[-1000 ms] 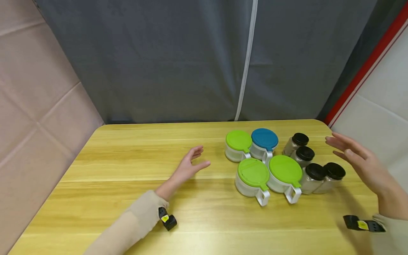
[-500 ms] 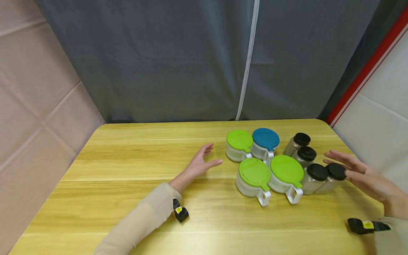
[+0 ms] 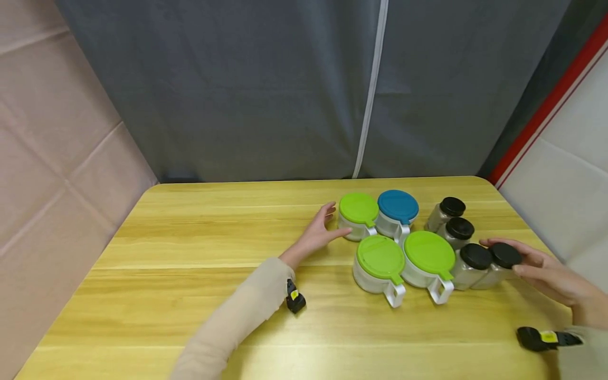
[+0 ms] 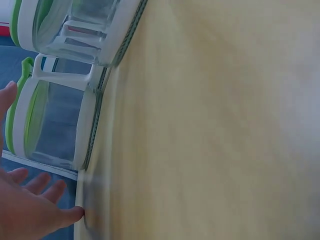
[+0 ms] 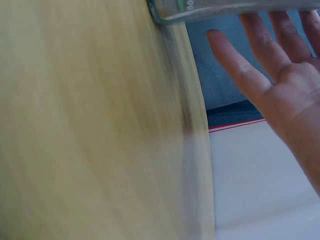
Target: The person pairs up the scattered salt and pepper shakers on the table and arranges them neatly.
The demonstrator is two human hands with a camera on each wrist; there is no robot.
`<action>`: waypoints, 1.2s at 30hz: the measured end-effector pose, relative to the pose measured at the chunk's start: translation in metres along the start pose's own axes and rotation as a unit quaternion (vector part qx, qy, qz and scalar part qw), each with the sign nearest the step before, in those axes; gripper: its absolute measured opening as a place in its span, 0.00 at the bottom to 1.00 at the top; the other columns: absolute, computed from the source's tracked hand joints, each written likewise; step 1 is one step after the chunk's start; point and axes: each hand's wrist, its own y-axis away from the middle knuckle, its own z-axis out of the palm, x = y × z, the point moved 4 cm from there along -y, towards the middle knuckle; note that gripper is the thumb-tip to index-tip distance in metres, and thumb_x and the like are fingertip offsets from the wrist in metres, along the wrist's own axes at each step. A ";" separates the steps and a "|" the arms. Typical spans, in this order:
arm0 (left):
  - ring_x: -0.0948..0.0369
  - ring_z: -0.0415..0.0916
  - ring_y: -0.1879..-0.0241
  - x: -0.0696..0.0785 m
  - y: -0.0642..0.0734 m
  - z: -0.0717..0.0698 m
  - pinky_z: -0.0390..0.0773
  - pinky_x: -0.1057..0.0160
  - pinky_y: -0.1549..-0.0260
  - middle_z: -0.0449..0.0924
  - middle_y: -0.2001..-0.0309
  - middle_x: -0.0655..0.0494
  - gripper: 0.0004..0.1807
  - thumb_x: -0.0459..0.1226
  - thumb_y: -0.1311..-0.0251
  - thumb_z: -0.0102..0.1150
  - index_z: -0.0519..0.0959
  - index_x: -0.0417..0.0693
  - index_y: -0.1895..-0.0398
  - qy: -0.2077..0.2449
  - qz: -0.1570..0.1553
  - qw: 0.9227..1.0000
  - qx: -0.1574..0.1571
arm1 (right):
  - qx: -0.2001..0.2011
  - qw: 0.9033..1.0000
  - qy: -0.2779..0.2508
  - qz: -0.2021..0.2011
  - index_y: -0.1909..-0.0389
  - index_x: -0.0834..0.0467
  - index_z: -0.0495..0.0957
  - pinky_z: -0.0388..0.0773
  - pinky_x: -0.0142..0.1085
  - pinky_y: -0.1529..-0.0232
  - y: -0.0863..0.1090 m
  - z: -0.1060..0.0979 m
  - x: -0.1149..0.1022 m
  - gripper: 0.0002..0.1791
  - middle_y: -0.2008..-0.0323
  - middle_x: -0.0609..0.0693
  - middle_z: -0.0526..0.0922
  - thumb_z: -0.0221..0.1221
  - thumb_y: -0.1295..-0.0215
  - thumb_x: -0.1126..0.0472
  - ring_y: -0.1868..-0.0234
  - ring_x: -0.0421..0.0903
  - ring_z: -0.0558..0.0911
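In the head view my left hand (image 3: pixel 319 232) is beside the back-left green-lidded jar (image 3: pixel 358 209), its thumb and fingers spread. The left wrist view shows a gap between that hand's fingers and the clear jar (image 4: pixel 60 117) with its white handle. My right hand (image 3: pixel 551 274) is at the rightmost black-lidded jar (image 3: pixel 505 255), thumb in front and a finger behind. In the right wrist view its fingers reach straight toward a clear jar (image 5: pixel 210 7); the thumb is hidden, and I cannot tell whether they touch it.
A blue-lidded jar (image 3: pixel 398 207) and two more green-lidded jars (image 3: pixel 380 257) (image 3: pixel 429 252) stand close together on the wooden table (image 3: pixel 190 295). Other black-lidded jars (image 3: pixel 459 228) line up on their right. A grey curtain (image 3: pixel 237 95) hangs behind, with a white panel (image 3: pixel 577 179) at right.
My left hand has moved right and slightly away from me, up to the back-left green-lidded jar. My right hand has come down to the rightmost black-lidded jar. The jars stay in place.
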 end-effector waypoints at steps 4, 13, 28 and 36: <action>0.54 0.54 0.36 0.005 -0.007 0.007 0.57 0.58 0.40 0.55 0.34 0.48 0.48 0.44 0.50 0.66 0.49 0.48 0.30 -0.001 0.000 1.000 -0.004 | -0.002 1.000 -0.018 -0.005 0.32 0.70 0.40 0.61 0.26 0.44 0.000 0.003 -0.001 0.29 0.34 0.47 0.59 0.31 0.33 0.80 0.36 0.37 0.58; 0.56 0.51 0.35 0.010 -0.017 0.017 0.53 0.56 0.39 0.51 0.32 0.49 0.54 0.47 0.55 0.69 0.45 0.48 0.29 -0.037 0.000 0.999 0.012 | 0.003 0.999 -0.028 -0.017 0.32 0.67 0.44 0.63 0.27 0.44 -0.001 0.007 -0.001 0.29 0.34 0.48 0.61 0.30 0.34 0.82 0.36 0.38 0.61; 0.58 0.60 0.39 0.011 -0.028 0.016 0.58 0.58 0.41 0.61 0.38 0.51 0.53 0.46 0.58 0.72 0.50 0.47 0.31 -0.058 0.033 0.998 0.018 | 0.014 0.999 -0.038 -0.025 0.32 0.64 0.50 0.65 0.27 0.46 -0.003 0.010 -0.005 0.31 0.36 0.48 0.64 0.32 0.36 0.83 0.38 0.38 0.63; 0.60 0.67 0.45 0.011 -0.031 0.014 0.65 0.62 0.46 0.68 0.43 0.54 0.51 0.50 0.61 0.73 0.56 0.46 0.34 -0.087 0.052 0.994 0.028 | 0.053 0.998 -0.020 -0.022 0.34 0.61 0.58 0.67 0.26 0.48 -0.003 0.011 -0.005 0.30 0.39 0.47 0.68 0.33 0.36 0.83 0.41 0.37 0.67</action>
